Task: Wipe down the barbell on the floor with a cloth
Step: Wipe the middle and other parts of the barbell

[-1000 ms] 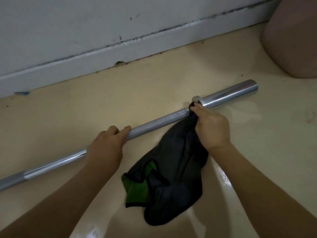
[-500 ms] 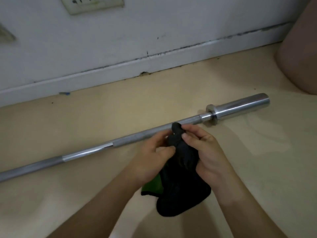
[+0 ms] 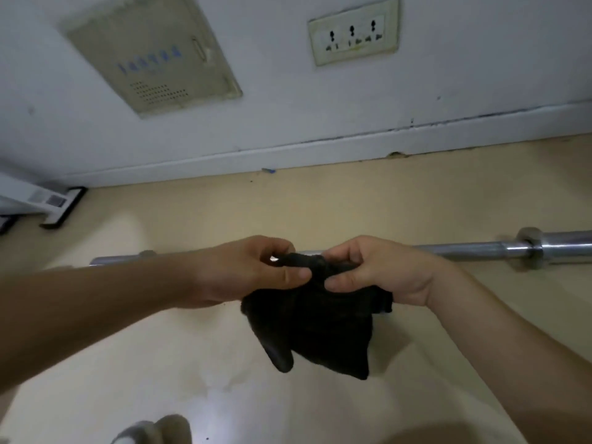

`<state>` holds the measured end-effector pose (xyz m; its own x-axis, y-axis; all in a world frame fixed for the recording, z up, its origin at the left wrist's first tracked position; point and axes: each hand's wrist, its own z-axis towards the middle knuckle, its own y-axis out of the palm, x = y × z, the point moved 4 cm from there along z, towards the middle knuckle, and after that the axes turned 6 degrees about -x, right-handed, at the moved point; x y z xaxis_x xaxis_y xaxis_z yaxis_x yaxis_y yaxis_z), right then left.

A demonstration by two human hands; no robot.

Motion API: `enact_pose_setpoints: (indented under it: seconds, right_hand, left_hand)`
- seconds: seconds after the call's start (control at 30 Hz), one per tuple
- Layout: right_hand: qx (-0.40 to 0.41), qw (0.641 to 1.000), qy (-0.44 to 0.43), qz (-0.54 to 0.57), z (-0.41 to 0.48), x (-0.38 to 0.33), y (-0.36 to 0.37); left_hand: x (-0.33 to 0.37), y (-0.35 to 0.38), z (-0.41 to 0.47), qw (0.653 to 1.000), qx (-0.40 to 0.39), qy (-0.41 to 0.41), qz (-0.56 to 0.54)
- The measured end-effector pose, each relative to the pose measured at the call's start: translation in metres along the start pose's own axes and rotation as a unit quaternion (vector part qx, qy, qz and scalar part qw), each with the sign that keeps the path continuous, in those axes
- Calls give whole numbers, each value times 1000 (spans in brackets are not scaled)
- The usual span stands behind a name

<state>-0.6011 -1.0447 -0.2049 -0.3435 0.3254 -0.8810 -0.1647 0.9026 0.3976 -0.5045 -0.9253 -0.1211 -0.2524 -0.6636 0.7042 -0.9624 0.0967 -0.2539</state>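
Both hands meet in front of the barbell (image 3: 474,250), each pinching the top edge of a black cloth (image 3: 315,328). The left hand (image 3: 253,270) grips a fold of it between thumb and curled fingers; the right hand (image 3: 381,270) does the same from the other side, thumb pressed to the fabric, fingers bent over it. The two thumbs lie near each other, with a bunched ridge of cloth between them. The rest of the cloth hangs down below the hands in a dark, loose bundle, held on the near side of the barbell; whether it touches the bar cannot be told.

The barbell lies on the beige floor (image 3: 320,203), running left to right behind the hands. Its middle is hidden by the hands and the left forearm. To the right of the hands the shaft shows bare, ending in a collar (image 3: 530,249) and a thicker sleeve that runs out of view. To the left only a short grey end shows above the forearm.

Beyond the barbell, a white skirting (image 3: 320,152) meets the floor under a pale wall. On the wall above sit a socket plate (image 3: 352,32) and, left of it, a yellowed vented panel (image 3: 153,56). A white appliance base (image 3: 48,203) stands at the far left end of the skirting.
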Motion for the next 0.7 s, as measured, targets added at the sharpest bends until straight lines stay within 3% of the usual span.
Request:
enact_pose_setpoints:
  seconds: [0.2,0.3,0.47,0.57,0.7]
  right_hand:
    - [150,988,-12,27,58,-16,27]
    - [148,987,48,25,84,-10,43]
    - [121,975,174,-69,125,-4,63]
    - [174,935,212,-224,159,-11,65]
    - [255,848,260,-385,203,-8,60]
  left_hand:
    - [-62,-53,-47,997,7,-69,40]
    - [-121,-72,-51,998,10,-55,19]
    - [-201,-80,-44,991,-131,-22,-35]
    - [-236,-102,-30,995,-96,4,-5]
    - [-252,-139,-11,984,-41,45,-166]
